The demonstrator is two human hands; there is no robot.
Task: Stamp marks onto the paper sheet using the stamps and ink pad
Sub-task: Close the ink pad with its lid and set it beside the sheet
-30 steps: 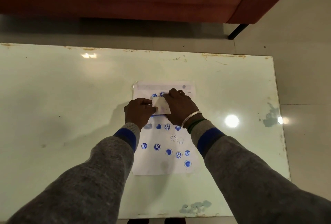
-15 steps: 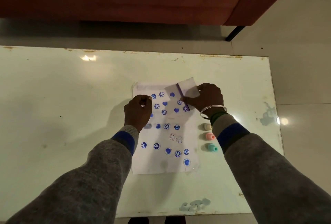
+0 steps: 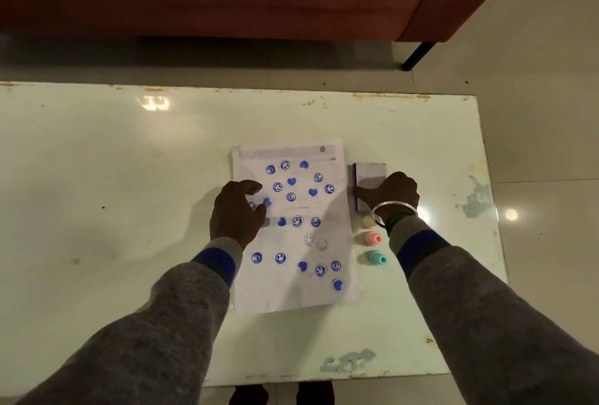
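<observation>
Left hand (image 3: 235, 211) rests palm-down on the left edge of the paper sheet (image 3: 293, 229), fingers loosely curled, grip holding nothing, just pinning the page; sheet lies flat mid-table (image 3: 97, 210), already covered in blue hearts and smiley marks, two faint smileys near its right side; paper is thin and light, likely to slide on the glossy top, so pressing it flat beats lifting it; just right of the sheet sits the ink pad (image 3: 368, 177), closed-looking flat case, stiff and light, best taken by its long edges; right hand (image 3: 393, 192) lies on its near end, fingers spread over the case, whether they clamp it cannot be told; below the wrist three small stamps in a column, cream stamp (image 3: 368, 221) partly hidden, pink stamp (image 3: 372, 238), teal stamp (image 3: 376, 258), small rigid plastic, pinch by the body; versus half a second ago, the pad was tilted up over the sheet's top right corner, now set down beside it; left hand has opened and flattened.
</observation>
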